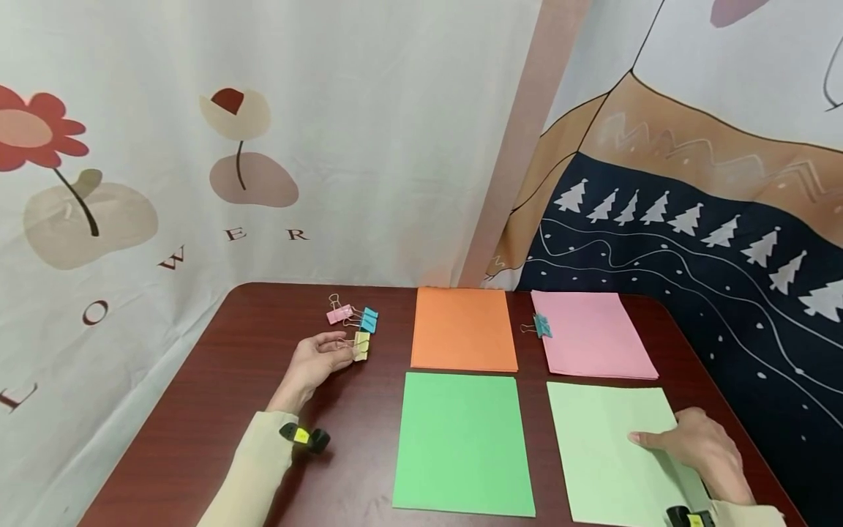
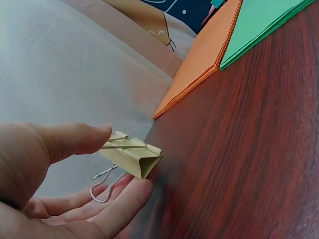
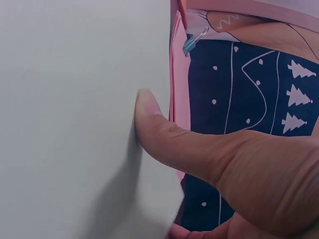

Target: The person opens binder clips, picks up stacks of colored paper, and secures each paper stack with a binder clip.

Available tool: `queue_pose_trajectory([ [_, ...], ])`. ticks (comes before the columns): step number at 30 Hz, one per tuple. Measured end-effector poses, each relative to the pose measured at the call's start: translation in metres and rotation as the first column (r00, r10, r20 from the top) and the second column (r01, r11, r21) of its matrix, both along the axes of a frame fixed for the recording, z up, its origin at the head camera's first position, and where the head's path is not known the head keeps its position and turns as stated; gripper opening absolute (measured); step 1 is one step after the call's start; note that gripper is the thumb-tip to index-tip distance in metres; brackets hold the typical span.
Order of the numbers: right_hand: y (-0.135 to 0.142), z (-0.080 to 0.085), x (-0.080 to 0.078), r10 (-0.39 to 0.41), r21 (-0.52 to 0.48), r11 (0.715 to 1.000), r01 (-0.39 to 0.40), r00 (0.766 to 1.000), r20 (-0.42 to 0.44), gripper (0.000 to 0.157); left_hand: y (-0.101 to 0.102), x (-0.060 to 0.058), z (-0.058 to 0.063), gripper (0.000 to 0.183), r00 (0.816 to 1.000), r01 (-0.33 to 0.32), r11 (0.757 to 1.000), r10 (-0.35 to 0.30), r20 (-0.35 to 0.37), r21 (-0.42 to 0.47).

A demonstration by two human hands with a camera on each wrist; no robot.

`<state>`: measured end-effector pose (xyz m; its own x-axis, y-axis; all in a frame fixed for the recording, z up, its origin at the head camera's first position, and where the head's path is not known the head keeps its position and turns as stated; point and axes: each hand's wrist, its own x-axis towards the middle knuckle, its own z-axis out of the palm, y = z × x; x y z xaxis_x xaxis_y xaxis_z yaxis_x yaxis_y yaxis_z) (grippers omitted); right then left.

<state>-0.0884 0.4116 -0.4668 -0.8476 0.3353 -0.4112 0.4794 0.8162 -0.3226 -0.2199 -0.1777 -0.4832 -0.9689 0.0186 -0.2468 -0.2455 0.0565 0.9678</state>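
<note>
My left hand [image 1: 315, 367] pinches a pale yellow binder clip [image 2: 130, 155] between thumb and fingers, close over the table's left half. Its wire handles show in the left wrist view, one lying along the thumb side. Just beyond it are a blue binder clip [image 1: 369, 320] and a pink binder clip [image 1: 339, 315]. At the right, my right hand [image 1: 706, 448] grips the right edge of the light green paper [image 1: 602, 432]. The thumb lies flat on top of the paper, and the other fingers are mostly hidden under the edge.
An orange paper stack [image 1: 464, 329] lies at the back middle, with a green stack [image 1: 464, 443] in front of it. Behind the light green paper is a pink stack [image 1: 596, 337], with a teal binder clip [image 1: 543, 326] on its left edge. Curtains [image 1: 369, 146] hang behind the table.
</note>
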Motion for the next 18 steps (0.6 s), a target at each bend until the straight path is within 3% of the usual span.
queue_pose_trajectory([
  [5,-0.001,0.001,-0.001,0.016,-0.041,0.999,-0.016,1.000,0.003,0.109,0.003,0.002,0.000,0.060,1.000,0.022,1.000,-0.022,-0.002,0.000],
  [13,-0.003,0.003,-0.003,0.006,-0.038,0.999,-0.006,1.000,0.016,0.123,0.008,0.004,-0.001,0.046,1.000,0.013,1.000,-0.013,-0.005,-0.021],
  [18,-0.002,0.004,0.000,-0.012,-0.101,0.995,0.016,0.999,0.035,0.098,0.012,0.006,-0.003,0.041,1.000,0.002,1.000,-0.003,-0.008,-0.019],
])
